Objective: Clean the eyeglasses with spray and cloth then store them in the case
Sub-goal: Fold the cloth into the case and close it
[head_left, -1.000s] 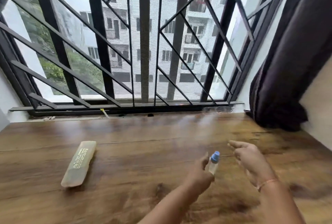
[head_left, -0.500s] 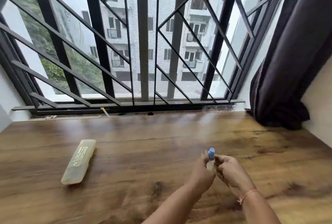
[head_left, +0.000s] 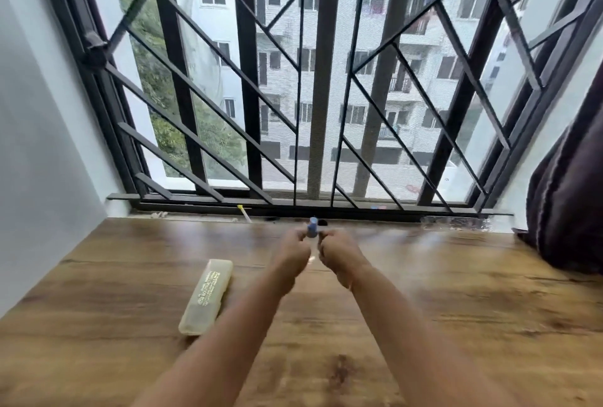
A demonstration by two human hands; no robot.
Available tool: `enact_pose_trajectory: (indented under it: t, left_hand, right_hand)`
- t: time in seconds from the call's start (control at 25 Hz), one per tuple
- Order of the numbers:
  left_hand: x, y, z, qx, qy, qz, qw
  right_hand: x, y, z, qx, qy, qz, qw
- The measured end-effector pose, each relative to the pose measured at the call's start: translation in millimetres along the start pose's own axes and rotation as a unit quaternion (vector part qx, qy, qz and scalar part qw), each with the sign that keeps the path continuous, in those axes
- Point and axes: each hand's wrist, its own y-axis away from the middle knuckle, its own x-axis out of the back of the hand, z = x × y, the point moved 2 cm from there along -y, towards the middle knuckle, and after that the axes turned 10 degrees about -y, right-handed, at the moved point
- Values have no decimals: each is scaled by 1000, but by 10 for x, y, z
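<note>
Near the far edge of the bench (head_left: 456, 308), close to the window sill, I hold both hands up together above the wood. My left hand (head_left: 292, 251) is curled closed around the small spray bottle (head_left: 312, 231), of which only the blue cap and a little of the pale body show above and between my knuckles. My right hand (head_left: 339, 251) is also curled, its fingers closed just beside the bottle on the right; motion blur keeps me from telling whether they grip the cap or only touch it. The two hands sit almost knuckle to knuckle, with a narrow gap between them.

On the bench to the left of my left forearm lies the eyeglass case (head_left: 207, 295), a long pale yellowish box with printed lettering along its lid. It is shut and lies flat, angled so that its far end points toward the window and its near end toward the left front part of the bench. It is apart from both hands.

Beyond the far edge runs the dark window frame with its metal grille (head_left: 248, 96) of upright and slanted bars. A small yellow-tipped stick (head_left: 243, 212) rests on the sill, left of my hands. At the far right corner a dark curtain (head_left: 567, 210) hangs down and bunches onto the bench. A white wall (head_left: 39, 145) closes the left side
</note>
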Motion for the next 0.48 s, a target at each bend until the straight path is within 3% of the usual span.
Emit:
enact_pose_trajectory:
  t: [0.2, 0.48]
  left_hand:
    - [891, -275, -88, 0, 19, 17, 1000]
    - [1155, -490, -401, 63, 34, 23, 997]
  right_hand:
    - [-753, -696, -23, -24, 42, -33, 998]
    - [-1116, -1134, 243, -76, 42, -9, 996]
